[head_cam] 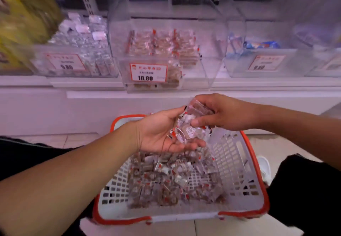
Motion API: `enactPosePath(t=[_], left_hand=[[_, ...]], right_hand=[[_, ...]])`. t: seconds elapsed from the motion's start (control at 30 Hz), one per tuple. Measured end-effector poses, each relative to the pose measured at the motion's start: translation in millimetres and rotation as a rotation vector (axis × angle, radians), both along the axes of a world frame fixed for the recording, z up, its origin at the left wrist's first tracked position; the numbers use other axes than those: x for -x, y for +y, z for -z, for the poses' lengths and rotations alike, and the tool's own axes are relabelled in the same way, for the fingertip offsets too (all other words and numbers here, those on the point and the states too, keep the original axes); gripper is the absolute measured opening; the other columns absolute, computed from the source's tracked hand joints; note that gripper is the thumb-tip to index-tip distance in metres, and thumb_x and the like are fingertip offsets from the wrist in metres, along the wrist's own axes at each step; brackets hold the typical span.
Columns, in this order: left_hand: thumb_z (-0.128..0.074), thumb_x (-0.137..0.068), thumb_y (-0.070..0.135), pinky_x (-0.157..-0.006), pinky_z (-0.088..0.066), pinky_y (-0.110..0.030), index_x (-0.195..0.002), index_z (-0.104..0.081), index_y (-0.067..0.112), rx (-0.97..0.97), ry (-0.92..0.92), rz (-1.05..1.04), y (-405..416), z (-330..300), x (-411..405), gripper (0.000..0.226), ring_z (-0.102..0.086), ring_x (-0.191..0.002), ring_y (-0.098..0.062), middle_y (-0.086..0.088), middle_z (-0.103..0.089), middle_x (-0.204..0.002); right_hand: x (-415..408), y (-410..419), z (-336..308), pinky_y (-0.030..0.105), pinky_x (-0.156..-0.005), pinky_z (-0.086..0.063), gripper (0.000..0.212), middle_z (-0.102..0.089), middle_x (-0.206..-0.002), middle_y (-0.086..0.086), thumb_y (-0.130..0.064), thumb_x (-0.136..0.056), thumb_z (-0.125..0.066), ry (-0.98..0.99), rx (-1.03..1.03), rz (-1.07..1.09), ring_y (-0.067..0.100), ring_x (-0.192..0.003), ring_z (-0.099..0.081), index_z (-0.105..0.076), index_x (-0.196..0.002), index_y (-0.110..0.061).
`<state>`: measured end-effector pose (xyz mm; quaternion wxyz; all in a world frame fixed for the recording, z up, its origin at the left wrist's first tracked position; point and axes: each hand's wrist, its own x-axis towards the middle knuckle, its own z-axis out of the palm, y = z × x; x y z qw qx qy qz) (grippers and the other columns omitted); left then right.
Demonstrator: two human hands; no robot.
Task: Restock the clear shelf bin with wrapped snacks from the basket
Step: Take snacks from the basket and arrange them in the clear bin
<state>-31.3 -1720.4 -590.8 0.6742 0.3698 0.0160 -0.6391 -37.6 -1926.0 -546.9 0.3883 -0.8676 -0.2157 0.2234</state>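
A white basket with a red rim (238, 162) sits on the floor below me, holding several clear-wrapped brown snacks (166, 182). Above it, my left hand (158, 134) lies palm up with a small bunch of wrapped snacks (186, 130) resting across its fingers. My right hand (223, 114) reaches in from the right and pinches the top of that bunch between thumb and fingers. The clear shelf bin (208, 77) with the 10.80 price label (148, 72) stands straight ahead on the shelf, partly filled with the same snacks at its back.
A bin of silvery wrapped sweets (79, 51) stands to the left, a bin with blue packets (262, 45) to the right. Yellow bags (22, 14) hang blurred at upper left. A white shelf ledge (92, 86) runs across. My dark-trousered knees flank the basket.
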Motion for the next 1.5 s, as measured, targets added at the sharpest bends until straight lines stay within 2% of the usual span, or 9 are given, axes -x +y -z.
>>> enactPosePath(t=[0.1,0.23,0.37,0.6,0.73,0.9,1.1,1.27,1.5], left_hand=[[-0.037,-0.093,0.060,-0.055,-0.061,-0.028,-0.115,-0.072,0.012,0.016,-0.131,-0.052,0,-44,0,0.063,-0.074,-0.076,-0.025,-0.025,-0.069,-0.110],[-0.023,-0.093,0.073,-0.050,-0.054,-0.024,-0.120,-0.068,0.016,0.040,-0.196,-0.149,4,-78,-7,0.078,-0.068,-0.069,-0.023,-0.021,-0.068,-0.109],[-0.028,-0.092,0.073,-0.046,-0.049,-0.023,-0.110,-0.074,0.017,0.065,-0.204,-0.196,6,-87,-16,0.074,-0.066,-0.066,-0.023,-0.016,-0.070,-0.107],[-0.059,-0.080,0.032,-0.048,-0.052,-0.024,-0.107,-0.076,0.006,0.176,-0.087,-0.284,-4,-84,-24,0.041,-0.069,-0.068,-0.022,-0.017,-0.072,-0.109],[-0.064,-0.069,0.013,-0.047,-0.052,-0.026,-0.103,-0.074,0.001,0.209,-0.039,-0.367,-5,-87,-22,0.038,-0.066,-0.064,-0.023,-0.019,-0.070,-0.105],[-0.062,-0.066,0.010,-0.055,-0.050,-0.028,-0.104,-0.066,0.006,0.180,-0.128,-0.428,-5,-93,-21,0.038,-0.062,-0.068,-0.022,-0.013,-0.069,-0.097],[-0.071,-0.066,0.003,-0.076,-0.060,-0.038,-0.101,-0.077,0.005,0.051,-0.290,-0.311,-4,-92,-15,0.036,-0.072,-0.097,-0.030,-0.015,-0.073,-0.108],[-0.075,-0.081,0.017,-0.067,-0.061,-0.030,-0.109,-0.074,0.008,-0.020,-0.408,-0.204,-5,-97,-12,0.029,-0.069,-0.110,-0.028,-0.012,-0.071,-0.118],[-0.084,-0.067,0.018,-0.060,-0.059,-0.025,-0.090,-0.080,0.023,-0.066,-0.512,-0.188,-1,-103,-16,0.024,-0.073,-0.100,-0.023,-0.005,-0.075,-0.105]], right_hand=[[2,-2,-36,0.029,-0.059,-0.040,0.022,-0.053,-0.071,-0.002,-0.022,-0.087,-0.072,-0.170,-0.037,0.020,0.008,-0.063,-0.046,-0.052,-0.094,-0.018],[-4,7,-59,0.034,-0.061,-0.045,0.028,-0.061,-0.071,-0.001,-0.017,-0.084,-0.075,-0.282,-0.150,0.061,0.014,-0.063,-0.053,-0.051,-0.097,-0.014],[-17,14,-70,0.021,-0.063,-0.047,0.024,-0.066,-0.078,-0.005,-0.023,-0.078,-0.081,-0.483,-0.137,0.042,0.010,-0.068,-0.060,-0.059,-0.088,-0.021],[-35,-3,-78,0.018,-0.068,-0.045,0.015,-0.060,-0.099,-0.006,-0.017,-0.074,-0.085,-0.795,-0.034,0.025,0.008,-0.082,-0.059,-0.073,-0.084,-0.019],[-42,-15,-91,0.028,-0.062,-0.049,0.019,-0.068,-0.078,0.000,-0.030,-0.073,-0.082,-0.739,-0.097,0.053,0.012,-0.070,-0.064,-0.079,-0.082,-0.013],[-34,-25,-103,0.025,-0.067,-0.057,0.024,-0.060,-0.097,-0.003,-0.026,-0.096,-0.056,-0.452,-0.028,-0.130,0.015,-0.087,-0.064,-0.071,-0.113,-0.021],[-22,-17,-90,0.032,-0.069,-0.059,0.040,-0.066,-0.084,-0.001,-0.011,-0.071,-0.085,-0.340,-0.129,0.039,0.012,-0.075,-0.066,-0.070,-0.104,-0.027],[-18,-5,-80,0.035,-0.085,-0.059,0.068,-0.065,-0.115,-0.013,-0.002,-0.063,-0.087,-0.326,-0.319,0.198,0.012,-0.105,-0.065,-0.061,-0.120,-0.026],[-1,8,-65,0.017,-0.115,-0.026,0.076,-0.037,-0.155,-0.013,-0.003,-0.094,-0.058,-0.294,-0.155,-0.007,-0.004,-0.143,-0.028,-0.019,-0.155,-0.026]])
